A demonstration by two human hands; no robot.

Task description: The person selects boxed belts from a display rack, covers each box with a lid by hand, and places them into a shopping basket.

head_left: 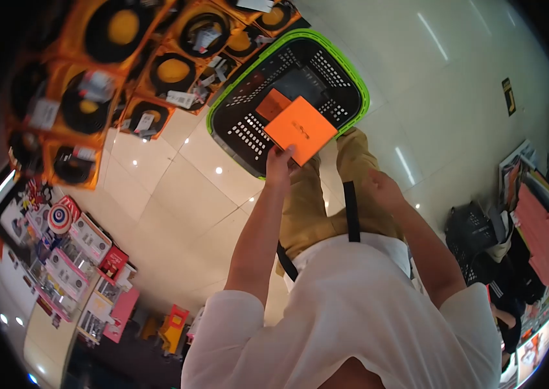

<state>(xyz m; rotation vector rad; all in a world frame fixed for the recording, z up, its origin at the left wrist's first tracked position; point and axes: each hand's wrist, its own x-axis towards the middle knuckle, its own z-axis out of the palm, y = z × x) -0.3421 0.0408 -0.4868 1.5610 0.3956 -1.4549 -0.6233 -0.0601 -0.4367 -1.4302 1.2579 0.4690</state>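
Note:
My left hand [279,163] pinches the near corner of a flat, square orange box [301,129] with a small dark mark on its top. The box is held over a black plastic shopping basket [253,136] with a bright green rim. Partly hidden behind it, a darker orange box-like item [273,104] is inside the basket. My right hand [383,188] hangs over my right trouser leg, apart from the basket. Its fingers are curled in, and nothing shows in them.
To the left, stacked orange display boxes [172,72] hold coiled black items with white tags. Packaged goods [67,253] stand at the lower left. On the right are a dark basket [472,227], a pink item [540,233] and a person [509,318]. Pale tiles [183,214] cover the floor.

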